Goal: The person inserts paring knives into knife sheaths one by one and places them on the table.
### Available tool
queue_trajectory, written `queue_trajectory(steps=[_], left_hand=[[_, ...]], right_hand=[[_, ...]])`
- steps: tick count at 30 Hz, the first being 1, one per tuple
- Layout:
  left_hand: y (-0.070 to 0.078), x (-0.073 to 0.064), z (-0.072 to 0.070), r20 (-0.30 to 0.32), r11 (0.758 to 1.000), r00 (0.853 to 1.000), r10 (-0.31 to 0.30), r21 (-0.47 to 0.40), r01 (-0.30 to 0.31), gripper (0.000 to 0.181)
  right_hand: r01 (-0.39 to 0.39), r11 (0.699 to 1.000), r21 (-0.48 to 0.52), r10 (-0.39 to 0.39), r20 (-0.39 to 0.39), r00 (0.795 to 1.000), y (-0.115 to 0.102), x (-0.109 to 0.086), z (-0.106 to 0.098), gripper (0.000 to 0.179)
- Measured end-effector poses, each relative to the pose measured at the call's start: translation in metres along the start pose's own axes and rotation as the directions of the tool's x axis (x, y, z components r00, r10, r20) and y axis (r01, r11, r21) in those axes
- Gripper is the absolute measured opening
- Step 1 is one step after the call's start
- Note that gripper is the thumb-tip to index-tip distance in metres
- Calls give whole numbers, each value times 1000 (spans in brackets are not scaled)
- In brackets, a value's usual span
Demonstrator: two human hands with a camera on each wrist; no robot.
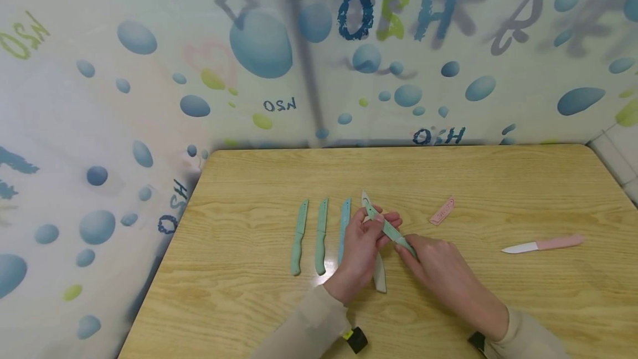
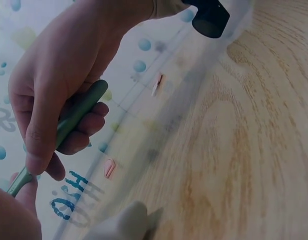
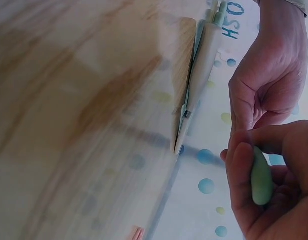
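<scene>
A green knife in a green sheath (image 1: 391, 231) is held between both hands above the table. My left hand (image 1: 360, 245) pinches the sheathed blade end, thumb on top. My right hand (image 1: 441, 265) grips the green handle (image 2: 79, 112); its rounded end (image 3: 262, 180) pokes out in the right wrist view. Beneath the hands lies a whitish knife (image 1: 380, 277), partly covered. Left of it is a blue knife (image 1: 345, 215), its lower part behind my left hand. Two sheathed green knives (image 1: 297, 248) (image 1: 321, 245) lie further left, in a row.
On the right lies a pink knife (image 1: 558, 243) with its pale blade bare, pointing left. A separate pink sheath (image 1: 442, 211) sits between it and the hands. The wooden table (image 1: 239, 181) meets a patterned wall covering (image 1: 329, 82) at its back edge.
</scene>
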State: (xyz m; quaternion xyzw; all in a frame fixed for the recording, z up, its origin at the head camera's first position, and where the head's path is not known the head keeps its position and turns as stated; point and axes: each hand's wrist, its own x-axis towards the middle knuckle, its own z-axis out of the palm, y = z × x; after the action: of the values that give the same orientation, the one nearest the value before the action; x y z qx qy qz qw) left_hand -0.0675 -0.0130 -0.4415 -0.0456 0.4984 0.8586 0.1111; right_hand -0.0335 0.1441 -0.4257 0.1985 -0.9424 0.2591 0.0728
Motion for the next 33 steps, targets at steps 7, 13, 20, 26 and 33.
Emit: queue_trajectory(steps=[7, 13, 20, 26, 33], left_hand=[[0, -1, 1, 2, 1000, 1000, -12, -3, 12, 25], [0, 3, -3, 29, 999, 999, -28, 33, 27, 30], [14, 8, -10, 55, 990, 995, -80, 120, 73, 42], [35, 12, -25, -5, 996, 1000, -13, 83, 14, 45], [50, 11, -47, -71, 996, 995, 72, 57, -68, 29]], right_hand=[[8, 1000, 1, -8, -19, 1000, -1, 1, 1, 25], [-8, 999, -53, 7, -10, 1000, -1, 2, 0, 30], [1, 984, -178, 1, 12, 1000, -3, 5, 0, 45], [32, 982, -189, -30, 11, 999, -1, 10, 0, 48], [3, 981, -195, 13, 80, 997, 6, 22, 2, 52]])
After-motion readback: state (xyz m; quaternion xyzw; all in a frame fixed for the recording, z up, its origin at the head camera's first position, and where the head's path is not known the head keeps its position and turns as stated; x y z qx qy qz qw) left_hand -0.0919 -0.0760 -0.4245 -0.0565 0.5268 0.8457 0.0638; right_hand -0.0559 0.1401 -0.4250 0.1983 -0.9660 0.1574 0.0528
